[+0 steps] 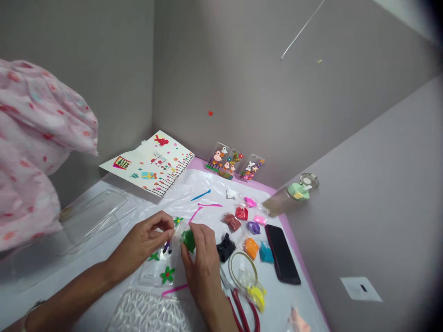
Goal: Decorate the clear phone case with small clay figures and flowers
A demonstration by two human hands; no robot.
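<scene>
Head view: a green clay packet [188, 240] is held between both hands over a plastic-covered table [207, 184].

The packet's clear edge is pinched by the fingertips of the left hand [147, 240], while its green end is gripped by the closed fingers of the right hand [202, 263]. Directly beneath the hands a clear phone case [157, 272] is laid flat, with a green clay flower [167, 275] set on it. Just right of the hands, black [225, 247], orange [251, 247], red [241, 213] and purple [253, 227] clay packets are spread. Beside these a black smartphone [282, 253] is seen, and red-handled scissors [242, 309] lie by the right wrist. Three decorated phone cases [235, 161] are propped against the wall.
</scene>
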